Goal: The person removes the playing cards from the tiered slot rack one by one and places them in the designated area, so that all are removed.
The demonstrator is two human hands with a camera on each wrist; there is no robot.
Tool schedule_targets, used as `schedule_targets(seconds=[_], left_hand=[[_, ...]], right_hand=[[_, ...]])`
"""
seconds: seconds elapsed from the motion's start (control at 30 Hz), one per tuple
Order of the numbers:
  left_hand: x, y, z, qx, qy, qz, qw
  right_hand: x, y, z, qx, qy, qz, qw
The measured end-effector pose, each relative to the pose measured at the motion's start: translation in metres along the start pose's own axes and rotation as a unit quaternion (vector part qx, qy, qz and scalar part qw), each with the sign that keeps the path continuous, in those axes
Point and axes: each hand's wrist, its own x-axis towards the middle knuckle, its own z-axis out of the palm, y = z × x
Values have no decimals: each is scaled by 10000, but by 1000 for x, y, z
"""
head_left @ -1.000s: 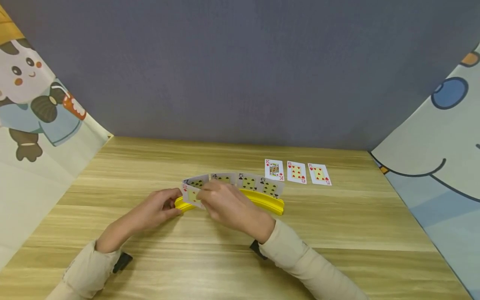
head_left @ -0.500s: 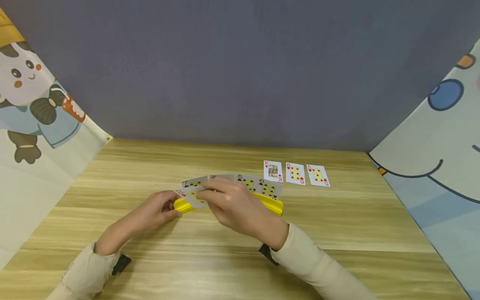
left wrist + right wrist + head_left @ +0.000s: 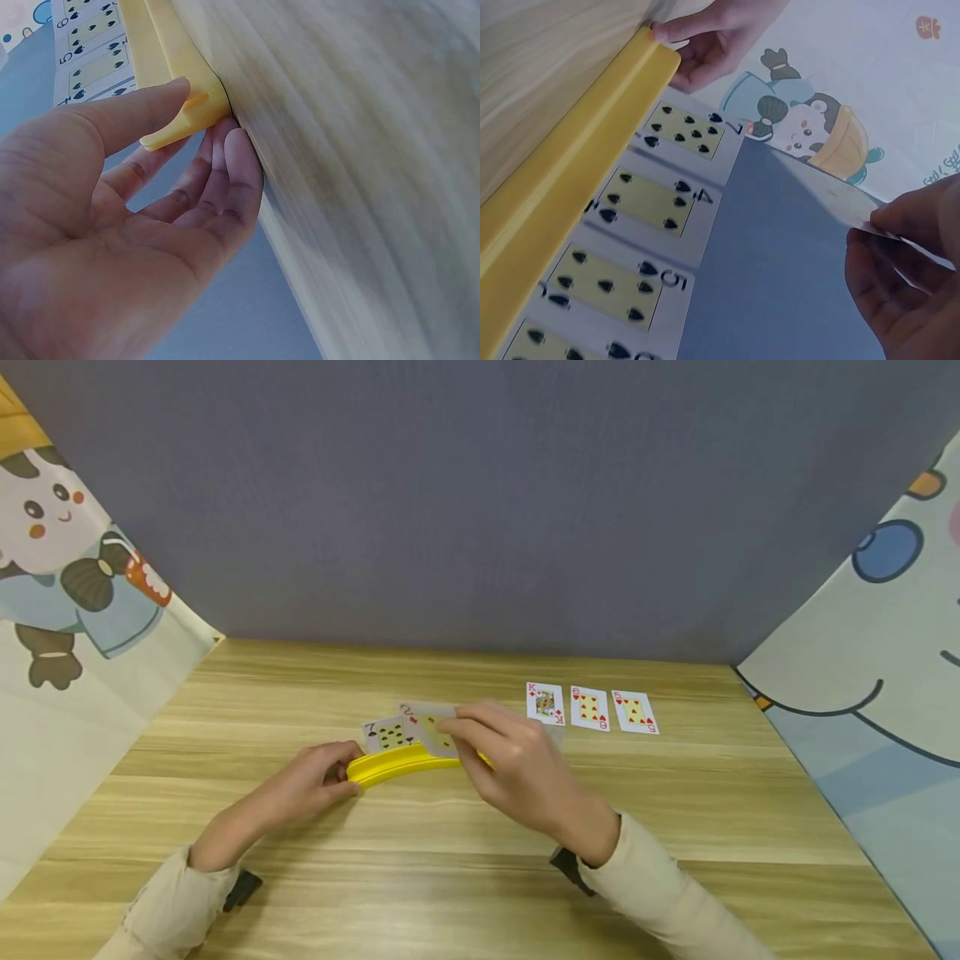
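Observation:
A curved yellow card holder (image 3: 397,766) stands on the wooden table, its left end gripped by my left hand (image 3: 311,777). In the left wrist view, the thumb (image 3: 146,109) lies on top of that end and the fingers curl underneath. My right hand (image 3: 517,760) pinches a red two playing card (image 3: 425,727) by its edge, raised above the holder's middle. Spade cards stand in a row in the slot. The right wrist view shows a seven (image 3: 686,131), a four (image 3: 649,199) and a five (image 3: 611,281). The right hand covers most of this row in the head view.
Face up on the table, behind and right of the holder, lie a king of diamonds (image 3: 544,703), a six of hearts (image 3: 589,707) and a red five (image 3: 635,712). A grey partition (image 3: 480,527) rises at the table's back, with cartoon-printed sheets on both sides.
My right hand has lifted the red two from in front of the holder's left part and carried it up and to the right. The left hand has stayed on the holder's end.

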Motion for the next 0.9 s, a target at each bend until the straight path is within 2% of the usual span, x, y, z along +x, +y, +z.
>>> schedule_targets(seconds=[0.27,0.43,0.67,0.9], left_hand=[[-3,0,-2,0,-5,-28,10000],[-2,0,-2,-14,-28,-71,10000],[2,-2,0,106,-44,-102,9999],[0,-2,1,58,-49,-172,9998]], right_hand=[[-11,9,-15,277,-25,511,9983],[-22,20,-31,259,40,787,9966],[-34,39,-51,-119,103,1015,9947],[-42,62,-66,-369,320,1242,9911]])
